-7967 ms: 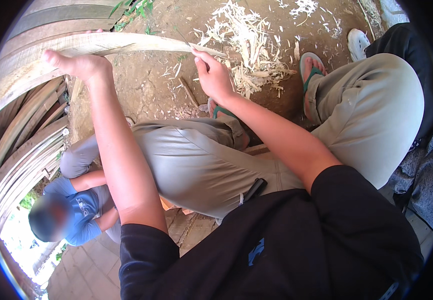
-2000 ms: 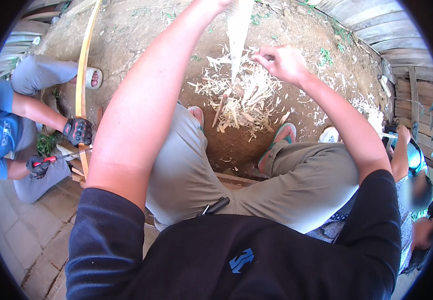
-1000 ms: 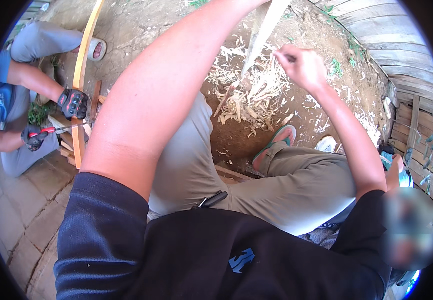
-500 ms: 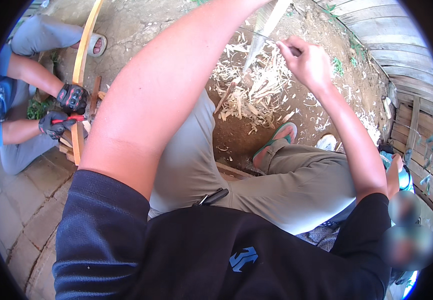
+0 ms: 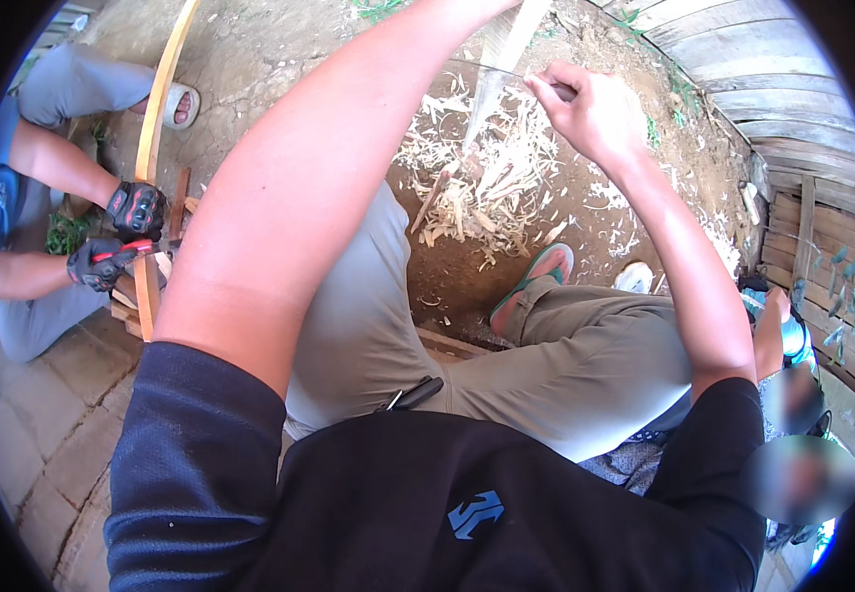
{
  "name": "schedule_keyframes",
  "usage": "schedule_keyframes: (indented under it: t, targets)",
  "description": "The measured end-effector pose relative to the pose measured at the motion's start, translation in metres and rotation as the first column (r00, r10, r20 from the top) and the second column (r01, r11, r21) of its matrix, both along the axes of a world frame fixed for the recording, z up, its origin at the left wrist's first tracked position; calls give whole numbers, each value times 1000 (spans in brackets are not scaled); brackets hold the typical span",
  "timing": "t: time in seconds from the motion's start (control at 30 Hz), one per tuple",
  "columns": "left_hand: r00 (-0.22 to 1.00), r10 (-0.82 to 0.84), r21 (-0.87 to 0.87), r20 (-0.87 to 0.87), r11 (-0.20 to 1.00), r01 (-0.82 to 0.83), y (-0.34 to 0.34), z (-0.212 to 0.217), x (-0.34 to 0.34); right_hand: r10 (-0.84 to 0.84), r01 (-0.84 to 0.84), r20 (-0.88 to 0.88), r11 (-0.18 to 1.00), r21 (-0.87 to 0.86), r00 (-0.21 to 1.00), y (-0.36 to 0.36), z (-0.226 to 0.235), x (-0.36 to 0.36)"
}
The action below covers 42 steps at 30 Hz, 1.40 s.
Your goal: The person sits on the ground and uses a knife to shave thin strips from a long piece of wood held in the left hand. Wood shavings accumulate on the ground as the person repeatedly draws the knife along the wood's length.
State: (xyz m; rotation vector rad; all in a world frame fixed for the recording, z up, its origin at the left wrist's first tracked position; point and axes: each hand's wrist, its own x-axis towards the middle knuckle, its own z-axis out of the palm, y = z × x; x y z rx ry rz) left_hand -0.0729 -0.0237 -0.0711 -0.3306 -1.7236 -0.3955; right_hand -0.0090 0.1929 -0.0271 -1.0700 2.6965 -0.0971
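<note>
- My right hand point(image 5: 595, 113) is closed in a fist, the fingers point(image 5: 546, 89) wrapped narrowly round a dark handle that barely shows past them; a thin blade point(image 5: 482, 67) runs out from the fist toward my left.
- The blade lies across a pale wood strip point(image 5: 501, 59), which slopes down from the top edge of the view and passes just left of my right fingers, touching the blade there.
- My left arm point(image 5: 329, 178) reaches up to the top edge; the left hand is beyond the edge, so I cannot tell how its fingers stand or what they hold.
- Below my right fingers, a heap of pale wood shavings point(image 5: 491, 183) lies on the bare earth ground point(image 5: 269, 59).
- Further below the fingers, my foot in a green sandal point(image 5: 536, 276) rests on the dirt, and my knees in grey-green trousers point(image 5: 565, 355) spread to either side.
- Well off to the left of my fingers, another person's black gloved hands point(image 5: 121, 232) grip a long, curved yellowish slat point(image 5: 156, 128) and a red-handled tool point(image 5: 121, 252).
- To the right of my fingers, weathered boards point(image 5: 773, 109) curve along the edge.
</note>
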Motion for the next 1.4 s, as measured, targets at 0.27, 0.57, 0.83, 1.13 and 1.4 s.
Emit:
schedule_keyframes:
  t: [0.27,0.57,0.83,1.13,1.4]
  targets:
    - [958,-276,202,-84,936,287,10,25,4,-47,49,42,998,-49,998,8,-14,-6]
    - [996,-35,30,-78,999,38,9,20,16,-43,46,101,999,-27,994,3,-29,-6]
    - [993,81,-113,-86,989,-91,2,12,0,35,-36,41,999,29,999,3,-26,-14]
    - [973,-75,-77,-216,995,60,7,22,-1,33,-38,49,994,104,998,8,-42,-22]
    - [946,-272,187,-176,934,304,20,21,0,25,-26,18,997,77,1000,6,7,-13]
